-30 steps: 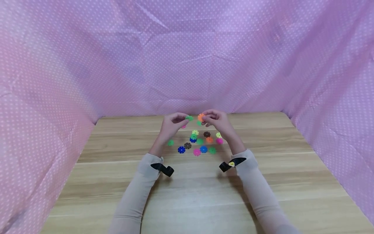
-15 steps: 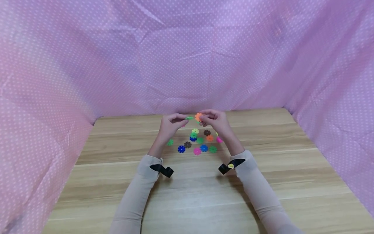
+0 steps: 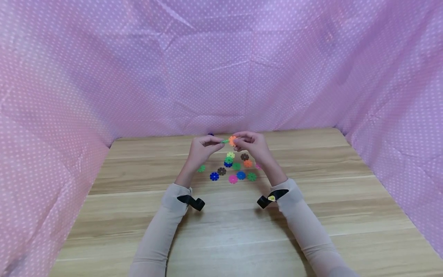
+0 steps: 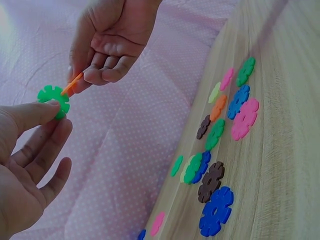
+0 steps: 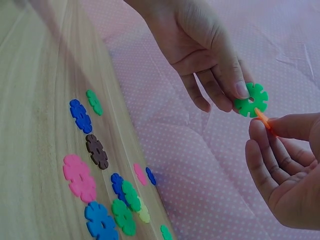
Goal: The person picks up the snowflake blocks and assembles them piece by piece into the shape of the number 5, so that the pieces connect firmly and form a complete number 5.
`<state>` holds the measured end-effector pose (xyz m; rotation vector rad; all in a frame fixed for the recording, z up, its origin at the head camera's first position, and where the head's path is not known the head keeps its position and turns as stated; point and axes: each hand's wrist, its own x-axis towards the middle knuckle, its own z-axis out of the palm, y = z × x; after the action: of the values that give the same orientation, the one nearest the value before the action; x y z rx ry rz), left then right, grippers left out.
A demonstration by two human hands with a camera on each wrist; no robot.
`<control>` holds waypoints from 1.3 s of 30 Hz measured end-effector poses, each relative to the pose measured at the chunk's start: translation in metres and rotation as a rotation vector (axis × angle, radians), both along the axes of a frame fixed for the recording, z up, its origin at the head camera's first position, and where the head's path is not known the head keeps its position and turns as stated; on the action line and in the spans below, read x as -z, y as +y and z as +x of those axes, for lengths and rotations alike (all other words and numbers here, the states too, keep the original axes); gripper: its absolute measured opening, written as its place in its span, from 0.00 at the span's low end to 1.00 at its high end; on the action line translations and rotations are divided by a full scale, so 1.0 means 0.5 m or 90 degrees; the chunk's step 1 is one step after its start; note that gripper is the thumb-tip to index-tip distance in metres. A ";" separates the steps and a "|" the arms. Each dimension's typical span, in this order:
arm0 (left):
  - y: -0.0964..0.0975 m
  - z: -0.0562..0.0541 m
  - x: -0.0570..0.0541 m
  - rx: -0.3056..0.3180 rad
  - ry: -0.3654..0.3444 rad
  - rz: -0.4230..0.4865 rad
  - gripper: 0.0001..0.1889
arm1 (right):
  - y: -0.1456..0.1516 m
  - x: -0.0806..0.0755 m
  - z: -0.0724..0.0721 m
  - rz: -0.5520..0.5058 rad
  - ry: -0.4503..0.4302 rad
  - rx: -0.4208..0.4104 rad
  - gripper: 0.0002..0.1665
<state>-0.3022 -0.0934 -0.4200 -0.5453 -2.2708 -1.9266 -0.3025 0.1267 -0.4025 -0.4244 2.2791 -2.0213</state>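
My left hand (image 3: 204, 150) pinches a green notched disc (image 4: 54, 100), a snowflake-shaped building piece, between thumb and fingers. An orange notched disc (image 3: 232, 141) is pinched in my right hand (image 3: 254, 148). Both hands are raised over the far part of the table, fingertips close together. In the wrist views the orange disc (image 5: 265, 121) stands edge-on, its rim right at a notch of the green disc (image 5: 251, 100). The discs are turned crosswise to each other. My right fingers cover part of the orange one.
Several loose discs lie on the wooden table (image 3: 214, 231) below the hands, among them a pink disc (image 3: 233, 179), a dark blue disc (image 3: 214, 176) and a brown disc (image 3: 222, 171). A pink dotted cloth (image 3: 221, 77) hangs behind the table and at both sides.
My right hand has moved left with the orange disc, from a gap away up to the green disc. The green disc has turned more edge-on in the head view.
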 end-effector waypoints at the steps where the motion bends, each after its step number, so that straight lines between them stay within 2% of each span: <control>1: 0.000 0.000 0.000 -0.001 0.003 -0.005 0.08 | 0.000 0.001 0.000 0.000 0.000 0.000 0.17; 10: 0.005 0.006 0.003 -0.021 0.030 -0.037 0.06 | 0.005 0.004 0.000 -0.008 -0.012 -0.015 0.15; 16: 0.014 0.012 0.007 -0.048 0.075 -0.051 0.05 | 0.008 0.003 0.002 -0.023 -0.025 -0.018 0.16; 27: 0.022 0.017 0.001 -0.036 0.129 -0.046 0.04 | 0.010 -0.005 0.007 -0.057 -0.022 -0.037 0.16; 31: 0.021 0.018 0.001 -0.038 0.115 -0.051 0.04 | 0.010 -0.001 0.005 -0.060 -0.028 -0.044 0.15; 39: 0.008 0.020 -0.008 -0.027 0.043 -0.042 0.07 | 0.005 -0.001 0.004 -0.040 -0.008 -0.094 0.17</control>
<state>-0.2924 -0.0896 -0.4162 -0.5566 -2.2923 -1.7907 -0.3003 0.1292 -0.4022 -0.5642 2.1132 -2.0222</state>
